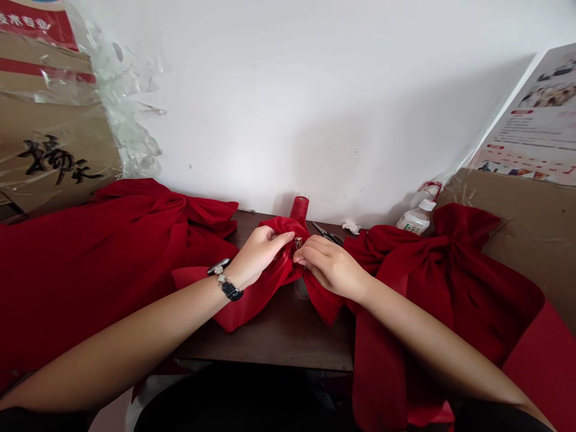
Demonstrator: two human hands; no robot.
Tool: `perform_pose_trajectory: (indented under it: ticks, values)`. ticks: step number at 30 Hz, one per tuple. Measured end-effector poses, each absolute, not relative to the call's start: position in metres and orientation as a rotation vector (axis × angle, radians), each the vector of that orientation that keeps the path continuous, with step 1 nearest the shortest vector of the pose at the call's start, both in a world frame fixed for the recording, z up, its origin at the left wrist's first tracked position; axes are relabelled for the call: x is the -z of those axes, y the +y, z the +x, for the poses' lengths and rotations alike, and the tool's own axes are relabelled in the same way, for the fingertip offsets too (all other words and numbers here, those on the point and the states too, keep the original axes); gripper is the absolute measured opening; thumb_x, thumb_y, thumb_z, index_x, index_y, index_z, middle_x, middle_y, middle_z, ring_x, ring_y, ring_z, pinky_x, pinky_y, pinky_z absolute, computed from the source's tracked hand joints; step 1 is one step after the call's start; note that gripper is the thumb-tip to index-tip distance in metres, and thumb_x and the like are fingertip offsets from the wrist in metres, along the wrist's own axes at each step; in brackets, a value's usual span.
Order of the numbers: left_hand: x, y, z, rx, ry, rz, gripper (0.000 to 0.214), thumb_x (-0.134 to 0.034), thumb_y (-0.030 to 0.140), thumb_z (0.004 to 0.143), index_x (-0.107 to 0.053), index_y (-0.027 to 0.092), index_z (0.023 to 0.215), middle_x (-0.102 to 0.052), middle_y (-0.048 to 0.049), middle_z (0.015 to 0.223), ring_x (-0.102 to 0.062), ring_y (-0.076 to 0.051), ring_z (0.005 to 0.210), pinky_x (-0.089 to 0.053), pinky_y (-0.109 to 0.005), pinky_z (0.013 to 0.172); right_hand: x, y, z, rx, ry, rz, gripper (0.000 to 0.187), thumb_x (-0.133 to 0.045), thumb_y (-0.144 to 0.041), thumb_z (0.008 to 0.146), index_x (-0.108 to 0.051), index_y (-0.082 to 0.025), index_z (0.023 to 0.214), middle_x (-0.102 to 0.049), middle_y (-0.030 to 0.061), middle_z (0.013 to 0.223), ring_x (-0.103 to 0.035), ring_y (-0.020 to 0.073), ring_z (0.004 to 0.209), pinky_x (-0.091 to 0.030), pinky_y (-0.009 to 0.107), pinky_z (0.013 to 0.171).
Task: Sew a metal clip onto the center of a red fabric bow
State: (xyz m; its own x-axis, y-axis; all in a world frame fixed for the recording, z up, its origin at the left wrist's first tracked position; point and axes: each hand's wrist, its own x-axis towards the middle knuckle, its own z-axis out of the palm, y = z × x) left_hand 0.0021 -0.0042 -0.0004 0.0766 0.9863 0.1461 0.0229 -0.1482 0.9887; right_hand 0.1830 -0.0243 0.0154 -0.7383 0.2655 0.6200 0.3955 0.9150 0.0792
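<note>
技术专业 on red carton band (38, 24), brushed black characters on cardboard (58, 159), poster (531, 126) unreadable

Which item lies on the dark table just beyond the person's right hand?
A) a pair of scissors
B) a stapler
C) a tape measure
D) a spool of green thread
A: the pair of scissors lies on the table, just past the right hand gripping the red fabric bow.

The centre of the red fabric bow (265, 288) is hidden behind the left hand (257, 255) and right hand (328, 267). The metal fitting (297, 242) between them is too small to identify. The wall poster (531, 120) is cut off at the right edge; the bottle label (414, 221) is too small to read.
</note>
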Motion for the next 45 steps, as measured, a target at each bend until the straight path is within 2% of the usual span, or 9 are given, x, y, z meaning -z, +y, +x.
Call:
perform_pose_trajectory:
  ticks: [6, 12, 17, 21, 25, 29, 34, 39, 45]
  values:
    - [0.0, -0.004, 0.002, -1.24, 1.116, 1.416, 0.033, -0.069, 0.044, 0.075, -0.052, 0.016, 0.07, -0.05, 0.0032, 0.061, -0.043, -0.01, 0.053, -0.029, -0.026, 0.05, -0.015, -0.023, 0.183, 0.26, -2.438, -0.471, 0.02, -0.035, -0.009, 0.096, -0.054, -0.015, 0.091, -0.061, 0.0074, 0.081, -0.051, 0.0167, 0.078, -0.048, 0.029, 0.075]
    - [0.001, -0.003, 0.0, -1.216, 1.065, 1.468, 0.032, -0.068, 0.044, 0.076, -0.051, 0.017, 0.068, -0.05, 0.0034, 0.058, -0.046, -0.011, 0.053, -0.032, -0.025, 0.05, -0.012, -0.018, 0.186, 0.069, -2.376, -0.5, 0.015, -0.042, -0.012, 0.094, -0.057, -0.016, 0.094, -0.062, 0.0068, 0.082, -0.052, 0.0164, 0.077, -0.047, 0.03, 0.074]
    - [-0.003, -0.005, -0.001, -1.23, 0.949, 1.324, 0.023, -0.07, 0.032, 0.072, -0.052, 0.018, 0.07, -0.054, 0.0037, 0.061, -0.053, -0.012, 0.057, -0.04, -0.024, 0.053, -0.009, -0.013, 0.189, -0.064, -2.287, -0.527, 0.014, -0.046, -0.014, 0.094, -0.059, -0.018, 0.097, -0.064, 0.0054, 0.086, -0.058, 0.015, 0.082, -0.048, 0.028, 0.076]
    - [-0.008, -0.002, -0.003, -1.16, 0.658, 1.08, 0.004, -0.054, 0.02, 0.071, -0.053, 0.017, 0.068, -0.063, -0.0009, 0.067, -0.061, -0.015, 0.064, -0.049, -0.025, 0.059, -0.008, -0.013, 0.189, -0.188, -2.181, -0.628, 0.01, -0.05, -0.016, 0.091, -0.054, -0.018, 0.101, -0.061, 0.0024, 0.081, -0.057, 0.0119, 0.072, -0.047, 0.025, 0.072]
    - [-0.008, 0.004, -0.004, -1.058, 0.588, 0.968, 0.016, -0.048, 0.017, 0.076, -0.063, 0.013, 0.078, -0.071, -0.0082, 0.076, -0.064, -0.016, 0.065, -0.052, -0.025, 0.059, -0.007, -0.013, 0.19, -0.337, -2.095, -0.769, 0.028, -0.054, -0.021, 0.089, -0.046, -0.018, 0.115, -0.054, -0.0026, 0.072, -0.053, 0.0103, 0.065, -0.045, 0.023, 0.068]
    - [-0.004, 0.006, -0.004, -1.049, 0.565, 0.965, 0.013, -0.055, 0.013, 0.081, -0.068, 0.011, 0.083, -0.072, -0.0074, 0.076, -0.065, -0.014, 0.063, -0.054, -0.023, 0.061, -0.007, -0.014, 0.189, -0.387, -2.071, -0.777, 0.017, -0.053, -0.022, 0.089, -0.05, -0.017, 0.105, -0.054, -0.0021, 0.072, -0.052, 0.0096, 0.064, -0.044, 0.022, 0.067]
    - [-0.003, 0.005, -0.004, -1.009, 0.572, 0.943, 0.012, -0.058, 0.007, 0.081, -0.069, 0.011, 0.078, -0.07, -0.005, 0.068, -0.064, -0.012, 0.06, -0.055, -0.022, 0.06, -0.009, -0.017, 0.187, -0.361, -2.05, -0.752, 0.013, -0.053, -0.022, 0.089, -0.049, -0.017, 0.1, -0.054, -0.0024, 0.07, -0.052, 0.0095, 0.064, -0.043, 0.021, 0.066]
    - [-0.004, 0.004, -0.004, -0.97, 0.626, 0.959, 0.011, -0.06, 0.007, 0.081, -0.069, 0.01, 0.078, -0.071, -0.006, 0.071, -0.064, -0.012, 0.061, -0.056, -0.021, 0.061, -0.009, -0.019, 0.185, -0.309, -2.064, -0.72, 0.009, -0.052, -0.018, 0.087, -0.048, -0.017, 0.094, -0.053, -0.0031, 0.068, -0.05, 0.0087, 0.062, -0.042, 0.02, 0.066]
    - [-0.003, 0.0, -0.001, -0.937, 0.644, 1.053, 0.007, -0.069, 0.008, 0.068, -0.067, 0.012, 0.074, -0.07, -0.0039, 0.07, -0.062, -0.011, 0.06, -0.052, -0.02, 0.057, -0.006, -0.026, 0.182, -0.318, -2.1, -0.733, 0.007, -0.052, -0.016, 0.083, -0.046, -0.018, 0.086, -0.051, -0.0029, 0.068, -0.049, 0.0085, 0.06, -0.041, 0.02, 0.062]
